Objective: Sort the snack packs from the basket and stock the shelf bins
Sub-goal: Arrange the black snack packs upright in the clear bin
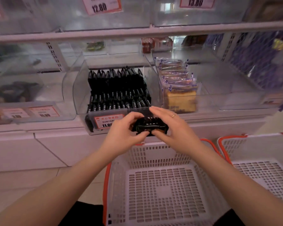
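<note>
White plastic basket point(162, 190) with an orange rim sits nearest, on the floor. Above its far edge the left hand point(122, 129) and right hand point(170, 126) together grasp a small stack of black snack packs point(149, 125), fingers curled round it. Beyond them, the clear shelf bin point(82, 88) holds upright rows of matching black packs point(118, 88), beside a bin of cake slices point(178, 84)
</note>
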Available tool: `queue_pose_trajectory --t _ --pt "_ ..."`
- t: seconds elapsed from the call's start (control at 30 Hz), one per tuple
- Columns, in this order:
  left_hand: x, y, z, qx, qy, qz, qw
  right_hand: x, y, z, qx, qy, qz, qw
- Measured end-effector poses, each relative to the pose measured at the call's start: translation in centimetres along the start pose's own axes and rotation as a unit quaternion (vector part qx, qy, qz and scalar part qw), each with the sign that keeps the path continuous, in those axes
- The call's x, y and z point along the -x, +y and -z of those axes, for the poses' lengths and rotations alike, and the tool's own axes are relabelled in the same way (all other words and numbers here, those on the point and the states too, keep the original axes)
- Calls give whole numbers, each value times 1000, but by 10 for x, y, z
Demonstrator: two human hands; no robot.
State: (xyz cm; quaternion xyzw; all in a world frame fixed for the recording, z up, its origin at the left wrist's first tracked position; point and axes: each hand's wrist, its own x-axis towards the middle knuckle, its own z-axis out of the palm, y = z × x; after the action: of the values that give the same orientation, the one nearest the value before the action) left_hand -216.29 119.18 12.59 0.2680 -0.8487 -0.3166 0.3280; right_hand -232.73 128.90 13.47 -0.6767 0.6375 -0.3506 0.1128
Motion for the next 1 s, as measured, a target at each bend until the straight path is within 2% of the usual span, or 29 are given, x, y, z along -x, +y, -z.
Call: queue_pose_trajectory --t 0.1,0.2,0.3,0.43,0.47,0.53,0.6,0.7,0.77,0.9,1.0 --pt "-26 12 14 9 -11 -37 999 -26 -7 24 -36 -56 -21 998" --pt "-52 16 26 -16 -5 -71 997 -50 -13 42 -42 -58 -17 997" --pt "-77 12 32 18 5 -46 999 -72 -14 52 -6 -18 -26 1000" --pt "-118 -3 33 76 14 46 996 -101 -11 60 21 77 -92 993" --pt "-130 -10 33 58 19 64 996 -107 -9 62 31 101 -110 988" --pt "-156 -25 32 -88 -6 51 995 -116 -8 63 59 132 -136 980" --pt "-178 -38 28 -237 -72 9 969 -122 -8 63 73 142 -154 975" --pt "-205 -48 21 -364 -159 -47 917 -131 -12 59 81 153 -151 973" --pt "-220 -51 16 -386 -172 -78 903 -138 -16 53 101 150 -142 973" --pt "-238 -56 12 -376 -189 -84 903 -156 -22 41 163 129 -145 967" --pt "-242 -70 12 -422 -223 -116 871 -172 -21 30 202 120 -142 961"
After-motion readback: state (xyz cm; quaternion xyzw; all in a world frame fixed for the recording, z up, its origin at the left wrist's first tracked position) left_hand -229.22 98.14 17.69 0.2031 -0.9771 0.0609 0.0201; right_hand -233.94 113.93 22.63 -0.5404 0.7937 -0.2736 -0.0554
